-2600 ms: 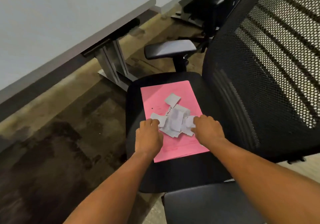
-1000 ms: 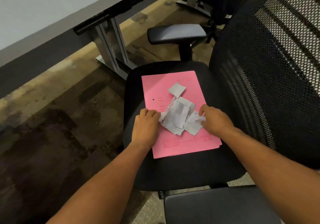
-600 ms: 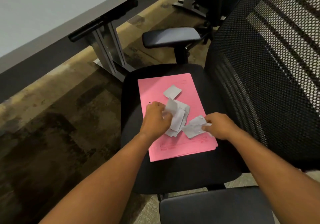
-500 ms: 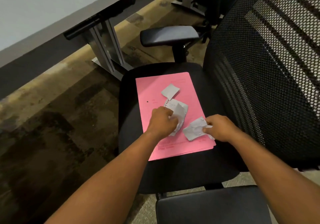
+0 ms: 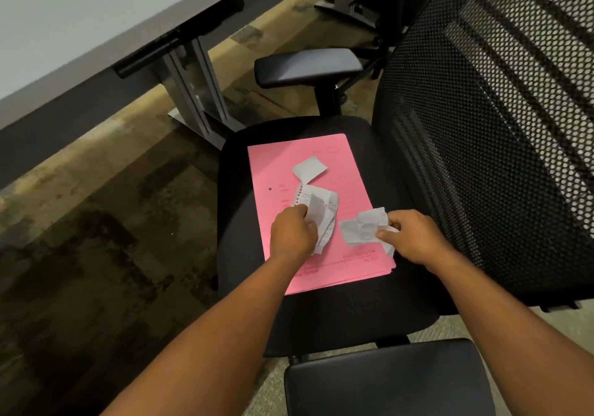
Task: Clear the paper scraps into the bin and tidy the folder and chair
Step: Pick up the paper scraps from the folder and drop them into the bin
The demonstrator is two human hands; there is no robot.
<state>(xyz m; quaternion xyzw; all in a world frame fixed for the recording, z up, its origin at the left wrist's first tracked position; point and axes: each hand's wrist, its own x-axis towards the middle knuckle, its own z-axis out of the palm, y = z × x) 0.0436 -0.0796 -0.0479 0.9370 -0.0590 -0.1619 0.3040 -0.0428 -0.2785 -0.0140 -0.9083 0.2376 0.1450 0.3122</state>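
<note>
A pink folder (image 5: 337,155) lies flat on the black seat of an office chair (image 5: 244,164). White paper scraps sit on it. My left hand (image 5: 294,234) is closed on a bunch of printed scraps (image 5: 321,206) near the folder's middle. My right hand (image 5: 414,237) pinches another bunch of scraps (image 5: 363,227) at the folder's right edge. One loose scrap (image 5: 309,168) lies alone farther up the folder. No bin is in view.
The chair's mesh back (image 5: 488,126) rises on the right, with one armrest (image 5: 308,65) beyond the seat and another (image 5: 389,383) near me. A white desk (image 5: 80,20) on a grey metal leg (image 5: 196,84) stands to the left over brown carpet. Another chair's base (image 5: 360,0) is farther back.
Both hands first rested on one gathered pile of scraps. The pile has since split: each hand closed on its own bunch and drew it apart, the left hand lifting its bunch slightly.
</note>
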